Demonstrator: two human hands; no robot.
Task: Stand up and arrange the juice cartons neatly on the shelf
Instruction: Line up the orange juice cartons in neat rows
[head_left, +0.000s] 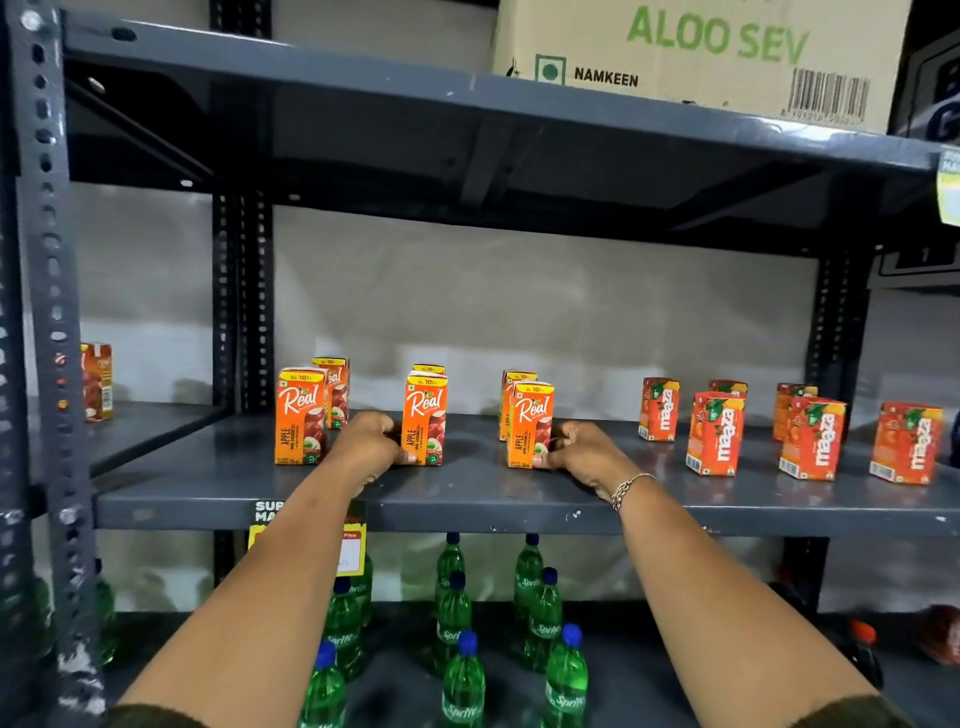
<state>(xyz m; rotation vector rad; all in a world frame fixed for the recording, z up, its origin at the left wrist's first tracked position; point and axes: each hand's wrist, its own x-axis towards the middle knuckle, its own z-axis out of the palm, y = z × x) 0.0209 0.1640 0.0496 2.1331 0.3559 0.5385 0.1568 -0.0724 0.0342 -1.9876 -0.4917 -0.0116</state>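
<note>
Orange "Real" apple juice cartons stand upright in pairs on the grey metal shelf (218, 493). My left hand (371, 441) grips the left side of the middle front carton (425, 421). My right hand (582, 449) grips the right side of the right front carton (530, 423). A third front carton (300, 415) stands untouched at the left, with another carton behind each front one. Several red "Maaza" cartons (716, 434) stand scattered further right on the same shelf.
A lone carton (96, 382) stands on the neighbouring shelf at far left. Several green Sprite bottles (454, 613) fill the shelf below. A cardboard box (701, 52) sits on the shelf above. A perforated upright post (44, 312) rises at left.
</note>
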